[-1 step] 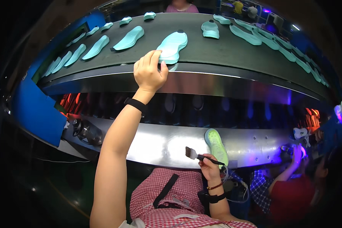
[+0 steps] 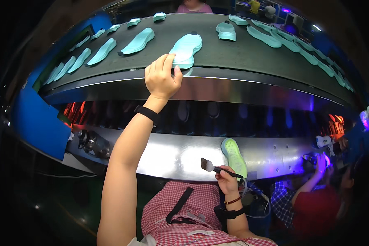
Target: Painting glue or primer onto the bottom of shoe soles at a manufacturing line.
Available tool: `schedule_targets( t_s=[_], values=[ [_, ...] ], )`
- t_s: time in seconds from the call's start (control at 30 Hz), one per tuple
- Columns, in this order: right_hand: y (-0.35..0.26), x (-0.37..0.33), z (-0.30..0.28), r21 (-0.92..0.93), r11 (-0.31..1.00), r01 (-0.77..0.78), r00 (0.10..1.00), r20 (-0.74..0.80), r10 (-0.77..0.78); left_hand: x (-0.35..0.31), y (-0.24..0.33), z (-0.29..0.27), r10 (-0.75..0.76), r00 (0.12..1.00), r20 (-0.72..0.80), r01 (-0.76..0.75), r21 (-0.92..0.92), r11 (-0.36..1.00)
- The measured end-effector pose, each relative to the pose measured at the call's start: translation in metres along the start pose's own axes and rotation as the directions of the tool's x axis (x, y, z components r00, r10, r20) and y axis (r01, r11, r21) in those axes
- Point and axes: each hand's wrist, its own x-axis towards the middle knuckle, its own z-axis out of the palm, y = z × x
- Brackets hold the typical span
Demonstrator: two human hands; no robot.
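Note:
My left hand [image 2: 163,77] reaches up to the dark conveyor belt [image 2: 123,67]. Its fingers and thumb close on the near end of a pale turquoise shoe sole [image 2: 187,46], which has a small dark piece at its far tip. Part of that near end is hidden behind my fingers. Lower down, my right hand [image 2: 226,181] grips the black handle of a flat brush [image 2: 209,165], bristles pointing up and left. Just beyond this hand, a yellow-green shoe sole [image 2: 234,156] with a pale rim lies on the metal shelf [image 2: 164,158].
More turquoise soles [image 2: 138,41] lie along the belt on both sides. A dark bottle-like container [image 2: 93,143] stands at the shelf's left end. Orange glowing heaters [image 2: 337,125] show below the belt. A co-worker in red [image 2: 315,211] works at the right; another person [image 2: 194,7] is across the belt.

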Motion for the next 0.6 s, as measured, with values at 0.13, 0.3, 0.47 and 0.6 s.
schedule_targets(
  t_s=[0.13,0.3,0.47,0.6],
  values=[
    [0.014,-0.01,0.0,-0.018,0.997,0.074,0.987,-0.139,-0.076,0.001,0.006,0.009,0.024,0.999,-0.031,-0.024,0.006,1.0],
    [0.03,-0.02,0.028,-0.044,0.987,0.156,0.971,-0.177,-0.162,0.0,-0.002,0.008,-0.037,0.999,-0.029,0.035,-0.059,0.998],
    [0.03,-0.027,0.053,-0.111,0.977,0.183,0.962,-0.183,-0.201,0.011,-0.008,-0.003,-0.1,0.991,0.086,0.126,-0.382,0.915],
    [0.028,-0.033,0.064,-0.14,0.961,0.239,0.94,-0.215,-0.265,-0.011,-0.016,-0.034,-0.581,0.812,0.065,0.375,-0.82,0.432]
  ],
)
